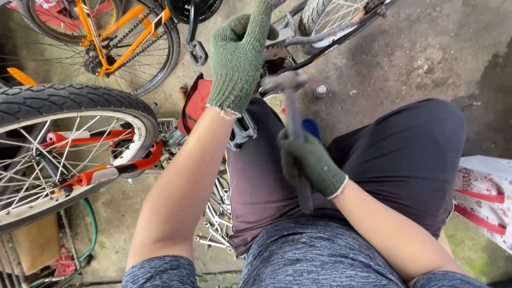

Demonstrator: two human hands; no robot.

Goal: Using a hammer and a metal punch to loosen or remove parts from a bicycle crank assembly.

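Up front, the left hand, in a green knit glove, is clenched around part of a bicycle frame, its fingers curled over the metal just beside the rusty fitting where the tubes meet. Below and to the right of those fingers, the gloved right hand is clamped tight around the shaft of a hammer, whose blurred metal head sits just above its fingertips, close under the left hand's knuckles. Beneath both wrists, loose wrenches lie scattered on the concrete.
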